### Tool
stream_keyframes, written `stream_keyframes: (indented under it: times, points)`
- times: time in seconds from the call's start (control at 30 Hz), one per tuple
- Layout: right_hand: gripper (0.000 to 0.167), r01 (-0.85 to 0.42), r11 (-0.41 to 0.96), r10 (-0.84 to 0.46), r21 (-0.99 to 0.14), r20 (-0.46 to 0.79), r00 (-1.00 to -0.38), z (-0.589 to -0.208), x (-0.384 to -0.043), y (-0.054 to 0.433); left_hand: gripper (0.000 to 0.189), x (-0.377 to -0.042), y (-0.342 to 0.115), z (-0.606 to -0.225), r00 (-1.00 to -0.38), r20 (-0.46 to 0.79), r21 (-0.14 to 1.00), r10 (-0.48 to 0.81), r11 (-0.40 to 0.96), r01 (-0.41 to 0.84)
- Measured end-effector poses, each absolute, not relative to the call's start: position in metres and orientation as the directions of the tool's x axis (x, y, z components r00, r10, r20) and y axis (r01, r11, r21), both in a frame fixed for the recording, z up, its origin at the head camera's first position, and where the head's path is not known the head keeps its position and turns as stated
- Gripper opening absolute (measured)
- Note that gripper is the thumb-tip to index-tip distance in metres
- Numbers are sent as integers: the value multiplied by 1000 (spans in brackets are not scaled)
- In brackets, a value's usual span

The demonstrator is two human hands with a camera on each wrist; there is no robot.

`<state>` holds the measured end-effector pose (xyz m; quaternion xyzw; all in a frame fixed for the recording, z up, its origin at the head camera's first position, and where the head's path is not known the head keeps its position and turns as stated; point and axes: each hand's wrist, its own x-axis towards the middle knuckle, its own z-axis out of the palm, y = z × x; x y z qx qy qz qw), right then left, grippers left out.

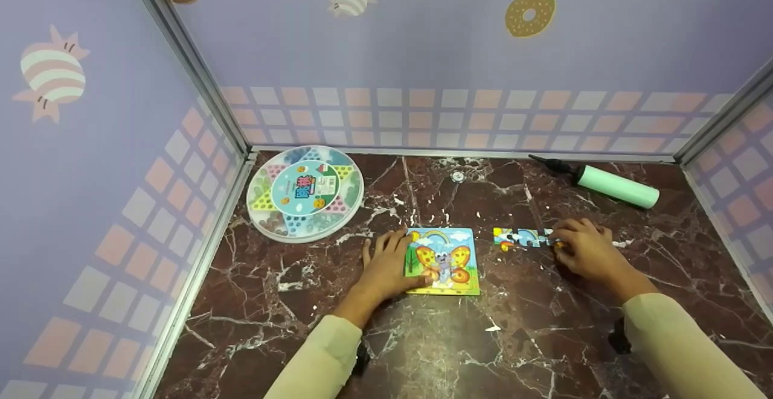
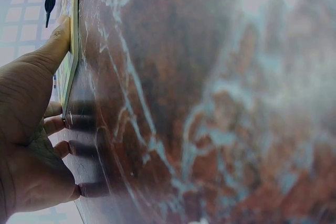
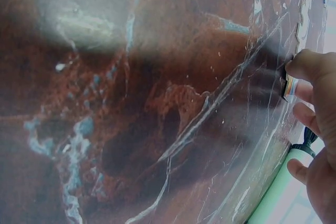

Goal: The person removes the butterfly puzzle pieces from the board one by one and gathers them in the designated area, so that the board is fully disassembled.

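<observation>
My left hand lies at the left side of a square board with a picture of butterfly wings and a rainbow. Its thumb rests on the board's face, and the other fingers are spread along the left edge, touching the marble table. To the right, a short row of joined jigsaw pieces shows blue sky and part of a rainbow. At the right end of that row, my right hand pinches a jigsaw piece between thumb and fingers; the hand covers most of it.
A round Chinese checkers board lies at the back left. A mint-green hand pump with a black nozzle is at the back right. Near the back wall sits a small round white item. Patterned walls enclose the marble table.
</observation>
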<state>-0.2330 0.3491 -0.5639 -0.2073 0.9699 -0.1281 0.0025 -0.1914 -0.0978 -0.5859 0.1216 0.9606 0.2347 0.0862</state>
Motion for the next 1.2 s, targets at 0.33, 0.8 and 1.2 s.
stream_keyframes:
  times: [0.33,0.8,1.2]
  points:
    - [24,-401,881,-405,-249,38,-913,-564,-232,349,112,-193,-98,-585,-955,-110,468,274,862,194]
    - [18,-423,866,-419,-266,73,-905,-567,-231,351,112,-193,-97,-586,-955,-128,445,266,876,185]
    - [38,-391,866,-375,-312,112,-920,-566,-232,338,122,-194,-98,-587,-956,-131,434,263,882,183]
